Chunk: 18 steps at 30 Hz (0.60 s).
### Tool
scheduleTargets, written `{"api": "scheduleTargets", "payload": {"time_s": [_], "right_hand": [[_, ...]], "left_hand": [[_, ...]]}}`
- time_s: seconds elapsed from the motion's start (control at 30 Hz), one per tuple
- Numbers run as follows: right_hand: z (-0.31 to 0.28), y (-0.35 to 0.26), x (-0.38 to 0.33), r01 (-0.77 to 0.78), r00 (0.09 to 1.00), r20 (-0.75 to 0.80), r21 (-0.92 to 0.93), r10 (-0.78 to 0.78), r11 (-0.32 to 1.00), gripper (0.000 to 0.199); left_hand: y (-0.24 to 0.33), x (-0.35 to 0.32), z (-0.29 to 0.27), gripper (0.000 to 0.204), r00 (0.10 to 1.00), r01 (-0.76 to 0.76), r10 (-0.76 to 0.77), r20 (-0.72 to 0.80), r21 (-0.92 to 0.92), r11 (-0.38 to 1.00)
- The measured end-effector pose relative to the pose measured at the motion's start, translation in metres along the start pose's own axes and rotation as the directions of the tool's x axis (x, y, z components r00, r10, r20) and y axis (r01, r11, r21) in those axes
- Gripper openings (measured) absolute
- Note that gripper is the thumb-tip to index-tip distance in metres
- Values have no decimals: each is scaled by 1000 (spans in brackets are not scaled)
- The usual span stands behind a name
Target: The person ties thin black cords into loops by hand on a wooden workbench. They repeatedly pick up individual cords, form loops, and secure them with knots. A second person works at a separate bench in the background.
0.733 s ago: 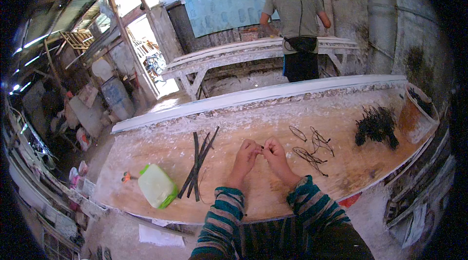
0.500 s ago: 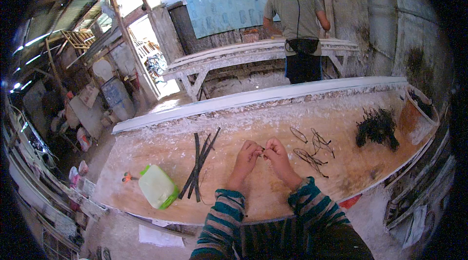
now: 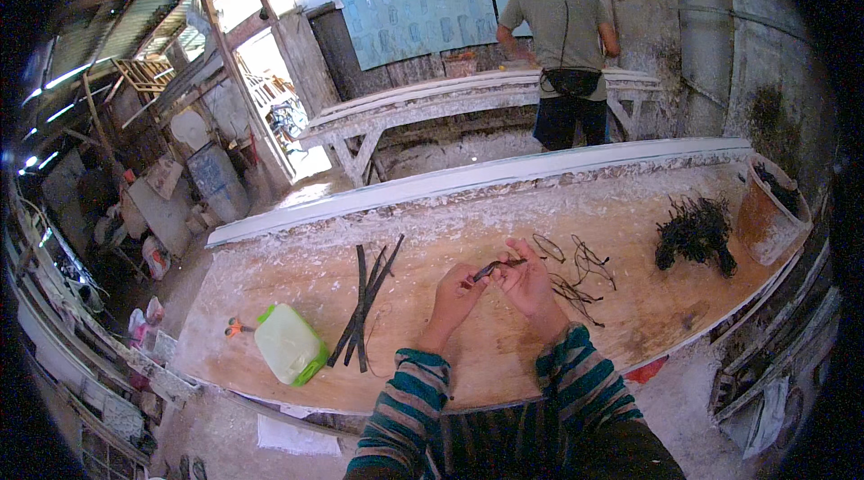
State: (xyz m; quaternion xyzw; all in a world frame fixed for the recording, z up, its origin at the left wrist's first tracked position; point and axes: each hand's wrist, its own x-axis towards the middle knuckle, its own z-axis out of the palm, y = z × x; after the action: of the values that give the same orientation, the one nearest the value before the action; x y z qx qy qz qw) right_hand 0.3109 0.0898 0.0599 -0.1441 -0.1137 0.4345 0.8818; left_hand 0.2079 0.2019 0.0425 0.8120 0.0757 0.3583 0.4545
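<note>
Both hands, left (image 3: 457, 293) & right (image 3: 531, 287), pinching thin dark wire (image 3: 497, 268) at frame centre. Dark rods (image 3: 364, 309) just left; green-capped jug (image 3: 288, 344) lower left on workbench (image 3: 477, 363).

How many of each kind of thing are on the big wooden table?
Green-and-white plastic jug: 1
Bundle of dark sticks: 1
Heap of tangled dark wire: 1
Orange bucket: 1
Small orange-handled tool: 1
Loose wire loops: several, too thin to count
Thin dark piece held in both the left hand and right hand: 1
Total: 6, plus the loops
</note>
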Motion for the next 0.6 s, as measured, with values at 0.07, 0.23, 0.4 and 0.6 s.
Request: {"api": "scheduleTargets", "payload": {"time_s": [0.07,0.23,0.4,0.6], "right_hand": [[-8,3,4,13,999,42,-74,-10,997,24],[-9,10,3,53,994,112,-552,11,832,33],[-12,12,3,63,998,54,-723,-36,687,26],[-15,4,8,63,996,-21,-557,-90,828,16]], "left_hand": [[13,-1,-2,12,1000,13,-13,29,10,1000],[0,-2,0,10,998,61,-56,41,-126,990],[4,-2,-1,15,987,155,-162,6,-326,933],[4,1,-8,20,958,245,-285,-30,-431,868]]}}
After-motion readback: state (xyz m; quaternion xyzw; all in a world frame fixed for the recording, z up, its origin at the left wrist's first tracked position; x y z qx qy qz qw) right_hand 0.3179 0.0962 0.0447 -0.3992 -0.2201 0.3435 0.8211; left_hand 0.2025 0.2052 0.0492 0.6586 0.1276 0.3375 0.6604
